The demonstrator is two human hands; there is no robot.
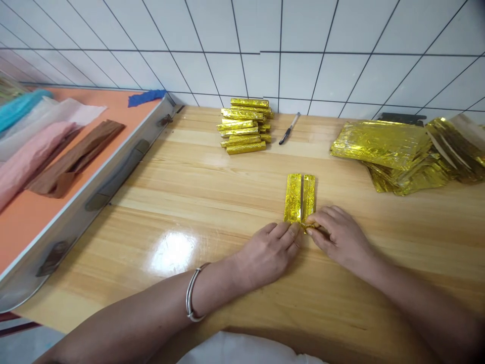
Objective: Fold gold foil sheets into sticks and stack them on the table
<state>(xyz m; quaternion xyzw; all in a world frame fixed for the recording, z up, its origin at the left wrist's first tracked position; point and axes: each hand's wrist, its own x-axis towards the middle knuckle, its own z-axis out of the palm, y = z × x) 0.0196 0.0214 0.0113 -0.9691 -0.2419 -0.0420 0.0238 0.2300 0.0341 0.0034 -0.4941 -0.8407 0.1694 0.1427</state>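
A gold foil paper (pixel 293 197) lies on the wooden table in front of me, its two long sides folded inward with a narrow dark gap between them. At its near edge my left hand (pixel 271 253) has curled fingers pressed onto the left corner, and a metal bangle circles that wrist. My right hand (pixel 339 237) pinches the crumpled near right corner between thumb and fingers. The fingertips of both hands almost meet there, partly covering the fold. Farther back, several rolled gold foil pieces (pixel 246 147) are heaped against the wall.
A pen (pixel 290 129) lies right of the rolls. Loose gold foil sheets (pixel 379 144) are stacked at the back right, before a dark object (pixel 402 119). On the left, an orange-topped case (pixel 113 177) with latches bears brown (pixel 76 159), pink and blue crepe paper. A tiled wall (pixel 303 55) bounds the table (pixel 197 187).
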